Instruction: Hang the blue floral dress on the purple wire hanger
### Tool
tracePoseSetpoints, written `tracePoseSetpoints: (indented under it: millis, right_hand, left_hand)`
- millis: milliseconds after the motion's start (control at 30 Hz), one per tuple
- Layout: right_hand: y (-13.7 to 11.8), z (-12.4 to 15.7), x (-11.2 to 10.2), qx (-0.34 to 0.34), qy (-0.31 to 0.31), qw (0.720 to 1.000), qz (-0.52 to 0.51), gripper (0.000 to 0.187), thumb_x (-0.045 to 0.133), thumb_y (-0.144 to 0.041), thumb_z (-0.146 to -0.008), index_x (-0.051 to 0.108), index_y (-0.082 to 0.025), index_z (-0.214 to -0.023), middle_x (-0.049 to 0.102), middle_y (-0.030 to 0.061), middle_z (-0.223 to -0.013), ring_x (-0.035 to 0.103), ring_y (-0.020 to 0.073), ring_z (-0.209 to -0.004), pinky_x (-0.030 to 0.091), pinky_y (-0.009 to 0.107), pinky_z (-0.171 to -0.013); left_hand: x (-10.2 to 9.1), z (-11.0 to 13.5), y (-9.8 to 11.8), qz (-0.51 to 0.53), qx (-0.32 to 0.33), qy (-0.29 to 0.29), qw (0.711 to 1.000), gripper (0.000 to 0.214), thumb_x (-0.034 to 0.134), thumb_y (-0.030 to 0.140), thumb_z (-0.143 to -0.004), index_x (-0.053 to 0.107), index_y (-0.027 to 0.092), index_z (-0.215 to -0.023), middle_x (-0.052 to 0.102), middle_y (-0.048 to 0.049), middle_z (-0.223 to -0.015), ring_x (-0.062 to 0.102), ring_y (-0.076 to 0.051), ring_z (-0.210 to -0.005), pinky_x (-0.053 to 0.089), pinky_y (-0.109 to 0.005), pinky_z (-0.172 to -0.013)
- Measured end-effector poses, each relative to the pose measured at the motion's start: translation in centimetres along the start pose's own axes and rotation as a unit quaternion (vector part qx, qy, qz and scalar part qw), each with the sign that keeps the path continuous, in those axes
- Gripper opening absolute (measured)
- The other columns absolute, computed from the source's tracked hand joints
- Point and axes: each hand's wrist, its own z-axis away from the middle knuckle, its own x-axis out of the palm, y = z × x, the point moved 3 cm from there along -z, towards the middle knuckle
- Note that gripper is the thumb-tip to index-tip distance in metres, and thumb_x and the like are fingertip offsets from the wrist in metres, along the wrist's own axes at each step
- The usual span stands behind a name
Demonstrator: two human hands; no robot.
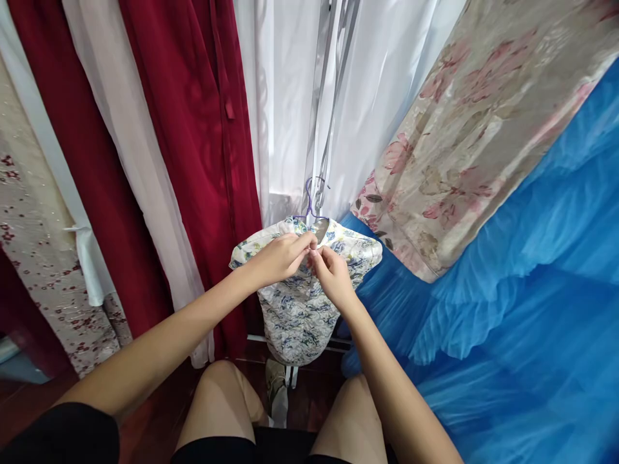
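Observation:
A white blouse (302, 316) with a blue, green and yellow floral print hangs in front of me on a thin purple hanger (309, 207). My left hand (285, 256) is at the neckline, its thumb and fingers pinched together on the front edge. Close against it, my right hand (333, 274) pinches the same edge from the other side. The fingertips nearly meet just below the collar. Whatever small part lies between them, perhaps a button, is hidden by the fingers.
Long garments hang all around: dark red cloth (193, 116) to the left, white fabric (290, 84) behind, a beige floral garment (464, 148) and a blue tulle skirt (546, 322) to the right. Below are my knees, a shoe (275, 380) and a white metal bar (256, 338).

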Motion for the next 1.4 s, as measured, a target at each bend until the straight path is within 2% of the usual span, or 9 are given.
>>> tracePoseSetpoints:
  millis: [367,467,700,900,1033,1100,1200,1300,1400]
  right_hand:
    - [-0.8,0.4,-1.5,-0.055,0.049,0.995,0.071,0.021,0.057,-0.041,-0.094,0.054,-0.022,-0.085,0.06,0.0011,-0.075,0.054,0.0158,-0.064,0.043,0.029,-0.061]
    - [-1.4,0.4,-2.1,-0.063,0.041,0.994,0.082,0.022,0.056,-0.041,-0.094,0.054,-0.022,-0.082,0.058,0.0,-0.071,0.053,0.0159,-0.062,0.042,0.029,-0.061]
    - [-0.5,-0.2,-2.4,0.039,0.028,0.996,-0.078,0.031,0.071,-0.045,-0.078,0.053,-0.022,-0.068,0.06,0.0006,-0.062,0.048,0.0139,-0.055,0.039,0.028,-0.054]
    - [1.9,-1.6,-1.5,0.088,0.018,0.996,-0.011,0.029,0.072,-0.04,-0.074,0.054,-0.021,-0.062,0.058,0.0,-0.059,0.049,0.0134,-0.053,0.038,0.028,-0.054]
    - [3.4,-0.7,-1.0,0.111,0.002,0.994,0.009,0.031,0.074,-0.034,-0.069,0.05,-0.022,-0.054,0.052,-0.0026,-0.049,0.045,0.0129,-0.048,0.034,0.027,-0.05]
    - [3.8,0.5,-0.6,0.114,0.004,0.993,0.009,0.03,0.072,-0.035,-0.071,0.049,-0.022,-0.055,0.051,-0.0031,-0.05,0.044,0.0127,-0.049,0.033,0.026,-0.05]
    - [4.0,2.5,0.5,0.107,-0.001,0.994,-0.002,0.027,0.067,-0.037,-0.075,0.05,-0.022,-0.06,0.053,-0.0029,-0.054,0.044,0.0124,-0.051,0.034,0.026,-0.051]
    - [4.0,3.6,1.7,0.105,-0.027,0.994,-0.015,0.027,0.066,-0.038,-0.075,0.05,-0.022,-0.062,0.053,-0.0031,-0.055,0.045,0.0127,-0.052,0.035,0.025,-0.052]
    - [3.9,4.1,1.9,0.119,-0.049,0.991,-0.027,0.027,0.069,-0.038,-0.076,0.052,-0.021,-0.063,0.055,-0.0024,-0.056,0.047,0.0134,-0.053,0.036,0.026,-0.053]
  left_hand:
    - [0.3,-0.3,1.3,-0.002,-0.012,-0.006,1.0,0.028,0.04,0.004,-0.089,0.048,0.02,-0.11,0.062,-0.0059,-0.091,0.062,-0.02,-0.081,0.045,-0.031,-0.071]
    - [0.1,-0.6,1.6,-0.007,-0.019,0.004,1.0,0.025,0.04,0.006,-0.09,0.048,0.02,-0.109,0.062,-0.005,-0.091,0.062,-0.02,-0.08,0.044,-0.03,-0.069]
    - [0.0,-1.2,2.0,-0.071,-0.035,0.073,0.994,0.017,0.045,0.009,-0.092,0.049,0.021,-0.104,0.06,-0.0026,-0.084,0.06,-0.02,-0.077,0.043,-0.031,-0.07]
    - [0.3,-1.3,1.2,-0.07,-0.096,0.165,0.979,0.014,0.048,0.01,-0.092,0.053,0.021,-0.099,0.062,-0.0032,-0.086,0.062,-0.021,-0.082,0.047,-0.034,-0.078]
    - [-1.4,-0.6,-1.4,0.021,-0.165,0.283,0.945,0.01,0.051,0.014,-0.092,0.051,0.022,-0.099,0.064,-0.0021,-0.089,0.066,-0.019,-0.088,0.05,-0.032,-0.08]
    - [-2.5,0.3,-3.7,0.057,-0.192,0.333,0.921,0.011,0.053,0.015,-0.091,0.05,0.022,-0.098,0.064,-0.0018,-0.089,0.068,-0.018,-0.089,0.05,-0.029,-0.078]
    - [-3.3,2.5,-8.4,0.108,-0.252,0.352,0.895,0.017,0.055,0.01,-0.083,0.05,0.021,-0.095,0.065,-0.0009,-0.082,0.069,-0.018,-0.082,0.049,-0.026,-0.071]
    - [-2.7,5.5,-13.0,0.149,-0.333,0.369,0.855,0.021,0.053,0.006,-0.076,0.051,0.019,-0.092,0.066,-0.0011,-0.079,0.066,-0.016,-0.073,0.047,-0.025,-0.065]
    - [-1.1,8.1,-15.7,0.176,-0.39,0.408,0.806,0.023,0.052,0.006,-0.075,0.049,0.019,-0.094,0.065,-0.0009,-0.079,0.064,-0.016,-0.074,0.048,-0.025,-0.067]
